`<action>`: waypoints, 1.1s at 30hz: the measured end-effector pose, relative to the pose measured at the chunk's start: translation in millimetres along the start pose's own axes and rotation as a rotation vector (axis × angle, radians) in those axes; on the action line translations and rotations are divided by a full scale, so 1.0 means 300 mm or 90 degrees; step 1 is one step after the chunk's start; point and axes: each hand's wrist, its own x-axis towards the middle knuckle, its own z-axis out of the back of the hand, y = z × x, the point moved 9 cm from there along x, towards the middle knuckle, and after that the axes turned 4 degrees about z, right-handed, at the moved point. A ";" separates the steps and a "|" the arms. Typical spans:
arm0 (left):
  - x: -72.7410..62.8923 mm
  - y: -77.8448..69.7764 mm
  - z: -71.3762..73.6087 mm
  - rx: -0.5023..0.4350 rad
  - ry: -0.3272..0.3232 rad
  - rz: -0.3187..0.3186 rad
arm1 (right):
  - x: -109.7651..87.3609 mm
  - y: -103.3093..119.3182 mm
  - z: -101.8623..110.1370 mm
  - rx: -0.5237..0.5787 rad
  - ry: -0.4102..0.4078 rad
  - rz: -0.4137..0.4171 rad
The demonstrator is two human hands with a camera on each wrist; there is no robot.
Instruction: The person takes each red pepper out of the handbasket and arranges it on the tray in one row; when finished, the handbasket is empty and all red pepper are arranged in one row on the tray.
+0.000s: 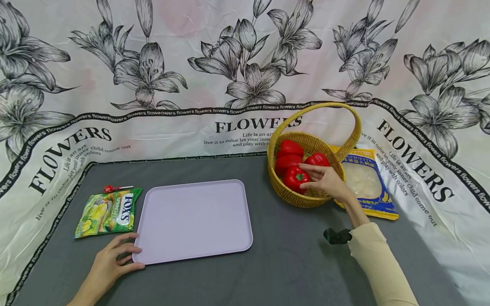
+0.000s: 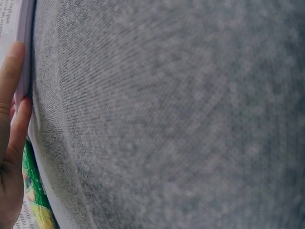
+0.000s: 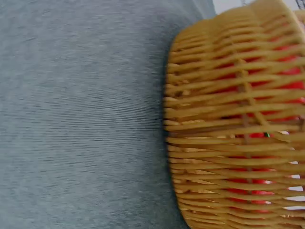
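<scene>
In the head view, my left hand is at the near left corner of a pale lilac tray, its fingertips against the tray's side and its thumb along the front edge. The left wrist view shows those fingers touching the rim. My right hand reaches into a yellow wicker basket, thumb and fingers spread at the right side of a red bell pepper. Several red peppers lie in that basket. In the right wrist view the woven wall fills the right side, and the hand is out of sight.
A green and yellow FOX'S candy bag lies left of the tray, with a small red-headed item behind it. Right of the basket is a blue and yellow pasta packet. The basket's tall handle arches upward. Flower-printed cloth hangs behind.
</scene>
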 end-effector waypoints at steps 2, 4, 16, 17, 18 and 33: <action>-0.001 0.000 -0.001 -0.004 -0.001 -0.002 | 0.004 0.003 -0.004 -0.034 -0.005 0.008; -0.003 0.000 -0.001 -0.006 -0.003 -0.004 | 0.011 0.012 -0.016 -0.062 0.005 0.024; -0.007 -0.007 0.003 -0.013 -0.012 -0.016 | 0.018 -0.010 -0.006 -0.049 -0.001 -0.031; -0.006 -0.008 0.003 -0.010 -0.012 -0.019 | 0.018 -0.013 -0.004 -0.032 0.000 -0.040; -0.006 -0.008 0.004 -0.008 -0.011 -0.020 | 0.018 -0.015 -0.004 -0.016 0.002 -0.045; -0.002 -0.010 0.006 0.022 -0.019 -0.014 | 0.014 0.006 -0.018 -0.129 -0.017 -0.032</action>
